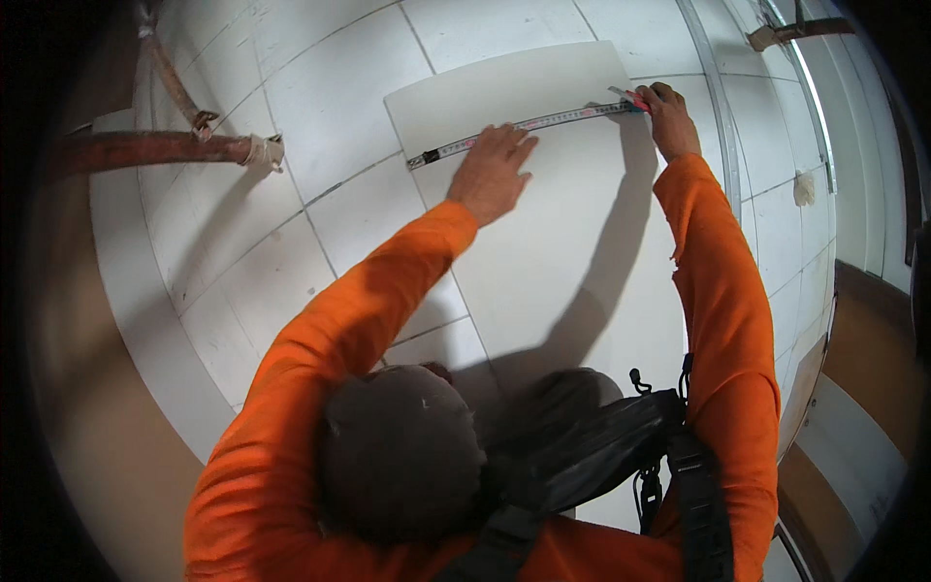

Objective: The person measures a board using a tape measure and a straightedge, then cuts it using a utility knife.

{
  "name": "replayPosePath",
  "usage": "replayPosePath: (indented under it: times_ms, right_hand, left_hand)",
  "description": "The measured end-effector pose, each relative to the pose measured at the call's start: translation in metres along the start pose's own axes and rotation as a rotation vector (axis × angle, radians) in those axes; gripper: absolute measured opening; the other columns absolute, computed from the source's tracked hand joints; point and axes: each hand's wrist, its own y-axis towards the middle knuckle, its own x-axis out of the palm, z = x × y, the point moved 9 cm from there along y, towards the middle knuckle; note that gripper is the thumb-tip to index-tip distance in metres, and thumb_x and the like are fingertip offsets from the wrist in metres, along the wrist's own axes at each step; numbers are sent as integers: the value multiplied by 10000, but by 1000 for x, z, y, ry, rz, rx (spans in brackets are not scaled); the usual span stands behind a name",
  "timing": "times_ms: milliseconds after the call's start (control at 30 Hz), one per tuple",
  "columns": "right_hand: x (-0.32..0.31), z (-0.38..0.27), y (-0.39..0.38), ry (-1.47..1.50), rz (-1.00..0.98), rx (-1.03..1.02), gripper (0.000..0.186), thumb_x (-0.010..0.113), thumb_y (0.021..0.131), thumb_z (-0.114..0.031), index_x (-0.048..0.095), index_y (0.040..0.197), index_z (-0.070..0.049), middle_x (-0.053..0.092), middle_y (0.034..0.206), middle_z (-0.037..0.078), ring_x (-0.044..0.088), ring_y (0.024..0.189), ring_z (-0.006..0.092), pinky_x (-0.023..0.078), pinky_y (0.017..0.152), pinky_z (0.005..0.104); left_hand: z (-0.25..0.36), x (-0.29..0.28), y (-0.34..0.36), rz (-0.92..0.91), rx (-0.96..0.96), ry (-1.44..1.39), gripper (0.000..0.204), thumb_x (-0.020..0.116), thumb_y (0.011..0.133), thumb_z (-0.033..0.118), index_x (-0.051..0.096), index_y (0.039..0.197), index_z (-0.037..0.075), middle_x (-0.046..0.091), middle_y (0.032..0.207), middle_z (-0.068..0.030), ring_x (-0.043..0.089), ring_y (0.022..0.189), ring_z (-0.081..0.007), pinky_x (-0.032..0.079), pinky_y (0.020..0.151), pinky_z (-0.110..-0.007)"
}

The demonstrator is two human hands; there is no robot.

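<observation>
A large pale rectangular board [504, 78] lies on the white tiles, with a yellowish-white measuring tape [553, 119] stretched across its upper part. My left hand [490, 170] rests with fingers apart on the board just below the tape, toward its left half. At the board's right edge my right hand [669, 121] is closed on the tape's end and a small red tool with a thin light tip [637, 99]; its exact kind is hard to tell. My orange sleeves reach up from below, and my arms cast shadows over the board.
Rusty reddish pipes [179, 147] with clamps stand at the upper left, and another pipe [805, 29] at the upper right. A long metal strip [721, 116] runs along the right of the board. A small pale lump [804, 189] sits on the tiles there. Brown-and-white surfaces curve along both sides.
</observation>
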Motion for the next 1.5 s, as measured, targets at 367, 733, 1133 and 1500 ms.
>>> replayPosePath:
  times_ms: [367, 733, 1133, 1500]
  right_hand:
    - [-29, -47, -25, -63, 199, -51, 423, 551, 899, -31, 587, 1301, -161, 568, 1318, 94, 564, 1184, 298, 517, 935, 419]
    - [30, -129, -88, 618, -271, 222, 395, 624, 938, -374, 526, 1137, -47, 667, 954, 228, 670, 853, 389, 523, 705, 456]
    - [47, -161, -82, 447, -350, 172, 308, 436, 991, -160, 403, 1273, -41, 668, 891, 234, 660, 805, 425, 521, 676, 518]
    - [52, -175, -76, 471, -360, 179, 345, 415, 991, -130, 367, 1326, -67, 656, 954, 257, 662, 836, 441, 545, 708, 512]
  left_hand:
    - [-12, 36, 6, -41, -186, -86, 665, 690, 881, 287, 414, 1416, 6, 380, 1465, -146, 376, 1362, -337, 371, 1129, -419]
    - [-32, 28, 3, 96, -327, -293, 505, 577, 903, 78, 449, 1389, 20, 367, 1473, -147, 452, 1321, -339, 485, 1025, -412]
    - [-22, 35, 5, 84, -215, -58, 416, 532, 914, 64, 547, 1322, -14, 404, 1446, -148, 355, 1395, -330, 409, 1111, -409]
    - [-24, 36, 6, 43, -205, 80, 453, 515, 935, 131, 517, 1376, 29, 410, 1489, -100, 301, 1443, -297, 171, 1199, -538]
